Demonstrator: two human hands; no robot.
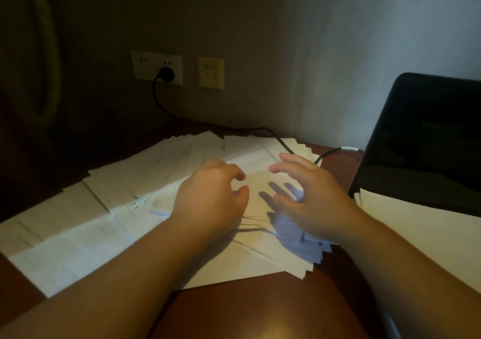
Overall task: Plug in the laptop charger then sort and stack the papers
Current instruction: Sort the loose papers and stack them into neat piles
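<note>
Several white papers [86, 224] lie fanned out and overlapping across the brown desk [255, 310]. My left hand [210, 195] and my right hand [309, 195] hover side by side over the middle of the spread, fingers loosely curled, holding nothing. The black charger plug [165, 74] sits in the white wall socket [156, 67]. Its black cable [285, 146] runs down the wall, over the far papers and toward the black laptop [426, 140] at the right.
A second yellowish wall plate [210, 73] is mounted right of the socket. More white sheets [416, 224] lie in front of the laptop at the right. A dark curtain [33, 52] hangs at the far left. Bare desk shows at the near edge.
</note>
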